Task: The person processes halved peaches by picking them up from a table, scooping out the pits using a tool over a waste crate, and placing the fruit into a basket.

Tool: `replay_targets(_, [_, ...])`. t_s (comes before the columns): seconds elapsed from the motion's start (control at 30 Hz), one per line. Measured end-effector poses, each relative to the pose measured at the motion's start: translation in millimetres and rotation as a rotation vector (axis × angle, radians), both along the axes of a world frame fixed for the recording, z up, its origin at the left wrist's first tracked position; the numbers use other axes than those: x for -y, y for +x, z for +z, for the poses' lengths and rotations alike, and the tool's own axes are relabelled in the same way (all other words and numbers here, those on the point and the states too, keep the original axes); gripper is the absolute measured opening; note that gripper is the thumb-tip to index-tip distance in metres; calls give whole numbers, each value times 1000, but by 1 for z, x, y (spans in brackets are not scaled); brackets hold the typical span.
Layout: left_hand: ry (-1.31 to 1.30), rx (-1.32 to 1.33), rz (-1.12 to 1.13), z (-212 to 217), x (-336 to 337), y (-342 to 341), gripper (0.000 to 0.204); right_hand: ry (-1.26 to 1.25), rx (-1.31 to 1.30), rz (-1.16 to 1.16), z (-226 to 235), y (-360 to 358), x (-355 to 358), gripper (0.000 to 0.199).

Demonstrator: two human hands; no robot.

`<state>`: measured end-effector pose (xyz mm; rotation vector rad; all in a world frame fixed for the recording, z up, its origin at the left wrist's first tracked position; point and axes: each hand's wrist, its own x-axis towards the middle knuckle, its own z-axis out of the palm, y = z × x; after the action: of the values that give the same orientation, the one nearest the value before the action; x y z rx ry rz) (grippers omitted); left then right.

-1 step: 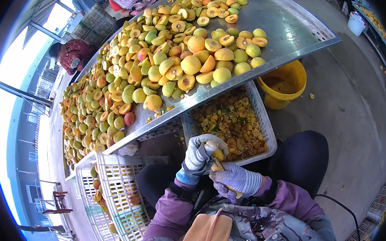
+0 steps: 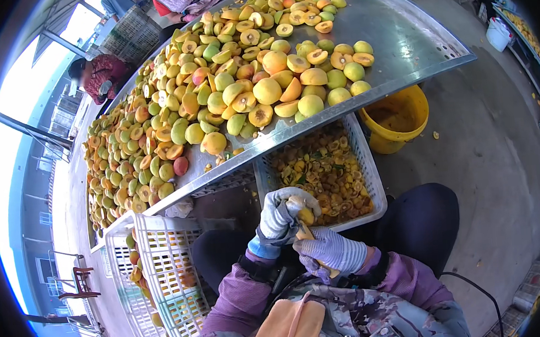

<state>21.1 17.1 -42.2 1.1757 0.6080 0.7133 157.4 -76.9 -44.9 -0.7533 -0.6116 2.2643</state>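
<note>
Over the crate, my left hand [image 2: 285, 216], in a pale grey glove, is closed round a yellow fruit half [image 2: 306, 216], probably apricot; its fingers hide most of it. My right hand [image 2: 334, 251], in a purple-and-white striped glove, grips a light wooden-handled tool [image 2: 304, 232]. One end of the tool shows by the fruit and the other below my palm; its working tip cannot be made out. Just beyond my hands, a white plastic crate [image 2: 377, 183] holds pits and fruit scraps [image 2: 326, 171].
A metal table [image 2: 392, 37] bears a big heap of halved fruit [image 2: 216, 91]; its raised edge runs above the crate. To the right stands a yellow bucket [image 2: 398, 137]. On the left is a white slatted basket [image 2: 170, 255] with fruit inside. Another person [image 2: 105, 76] sits across the table.
</note>
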Motion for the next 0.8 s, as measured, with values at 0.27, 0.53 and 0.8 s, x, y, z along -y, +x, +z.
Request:
replay_targets(0.27, [20, -71, -130, 14, -4, -5, 44, -9, -25, 36, 10, -1, 3, 19])
replay_targets(0.53, [343, -197, 616, 2, -11, -22, 43, 246, 156, -75, 4, 2, 5, 18])
replay_targets(0.8, [417, -1454, 1519, 158, 29, -231, 38, -551, -254, -280, -74, 19, -13, 18])
